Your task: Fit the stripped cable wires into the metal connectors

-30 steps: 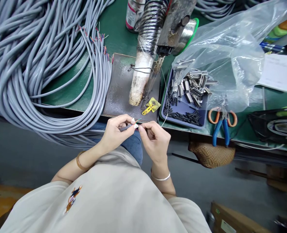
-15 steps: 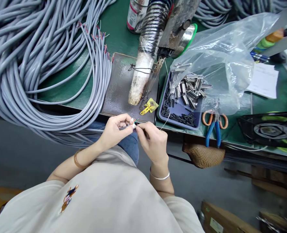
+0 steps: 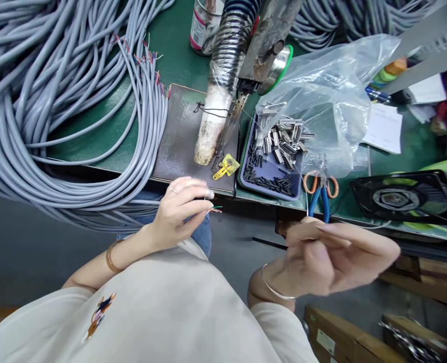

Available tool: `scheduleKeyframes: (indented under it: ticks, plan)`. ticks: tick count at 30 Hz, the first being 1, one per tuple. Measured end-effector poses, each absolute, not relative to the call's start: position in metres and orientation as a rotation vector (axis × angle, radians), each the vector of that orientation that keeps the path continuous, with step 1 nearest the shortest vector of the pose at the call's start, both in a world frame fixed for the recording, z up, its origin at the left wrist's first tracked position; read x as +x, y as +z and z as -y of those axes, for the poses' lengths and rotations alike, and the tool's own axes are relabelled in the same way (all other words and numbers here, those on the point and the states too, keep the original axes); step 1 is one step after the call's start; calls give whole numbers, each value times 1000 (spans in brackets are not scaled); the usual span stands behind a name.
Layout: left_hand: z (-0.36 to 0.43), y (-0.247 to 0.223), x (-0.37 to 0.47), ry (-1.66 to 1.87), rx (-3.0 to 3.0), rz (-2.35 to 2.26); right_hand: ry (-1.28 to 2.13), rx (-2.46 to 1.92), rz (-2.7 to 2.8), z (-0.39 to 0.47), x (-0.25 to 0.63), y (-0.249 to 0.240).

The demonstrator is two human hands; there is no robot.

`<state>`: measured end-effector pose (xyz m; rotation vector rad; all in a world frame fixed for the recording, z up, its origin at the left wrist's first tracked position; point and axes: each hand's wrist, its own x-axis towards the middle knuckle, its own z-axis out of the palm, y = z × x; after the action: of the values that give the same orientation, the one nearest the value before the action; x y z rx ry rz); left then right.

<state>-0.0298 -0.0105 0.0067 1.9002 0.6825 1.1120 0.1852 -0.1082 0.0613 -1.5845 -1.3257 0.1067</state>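
My left hand (image 3: pixel 183 209) is closed, its thumb and fingers pinched on a grey cable's thin coloured wires (image 3: pixel 216 209), whose tips stick out to the right. White coverings show on its fingertips. Out to the right, in front of the bench edge, my right hand (image 3: pixel 333 254) is closed and smeared by motion. A thin pale wire (image 3: pixel 307 201) runs up from its pinched fingertips, close to the blue-handled pliers (image 3: pixel 324 199). Above my left hand, a soldering iron (image 3: pixel 233 121) slants beside a white-wrapped hose (image 3: pixel 210 123). A yellow clip (image 3: pixel 221 171) lies below their tips.
A large bundle of grey cables (image 3: pixel 75 186) covers the bench's left side. A blue tray (image 3: pixel 271 189) holds metal connectors and small black pieces under a plastic bag (image 3: pixel 329 91). A solder spool (image 3: pixel 280 65) hangs by the iron. A black fan (image 3: pixel 401 196) sits at right.
My right hand has left the coloured wires and swung far right, past the tray and in front of the pliers. My left hand stays pinched on the wires. The view has shifted slightly.
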Motion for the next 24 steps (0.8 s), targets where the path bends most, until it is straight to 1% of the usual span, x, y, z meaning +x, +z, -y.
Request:
scheduleKeyframes:
  ticks: [1, 2, 4, 6, 7, 10, 12, 14, 16, 20, 24]
  plan:
    - [9, 8, -32, 1013, 1875, -595, 56, -1548, 1285, 109, 189, 65]
    - [8, 11, -35, 884, 1822, -505, 126, -1596, 1337, 109, 195, 67]
    - [4, 22, -45, 645, 1684, -359, 297, -1817, 1510, 107, 209, 70]
    - [1, 37, -58, 498, 1513, -291, 339, -2042, 1668, 102, 226, 68]
    - [1, 44, -65, 446, 1397, -222, 262, -2142, 1728, 98, 235, 65]
    - [7, 59, -78, 270, 1032, 52, -231, -2390, 1757, 79, 256, 50]
    - [14, 58, -75, 288, 865, 36, -411, -2515, 1660, 60, 265, 38]
    - [19, 47, -65, 407, 731, -200, -474, -2566, 1543, 36, 270, 26]
    - [18, 31, -50, 528, 561, -453, -493, -2527, 1452, 13, 274, 16]
    - [3, 3, -27, 770, 461, -718, -323, -2337, 1595, -21, 280, 4]
    - [-7, -6, -20, 849, 538, -762, -229, -2258, 1732, -33, 280, -2]
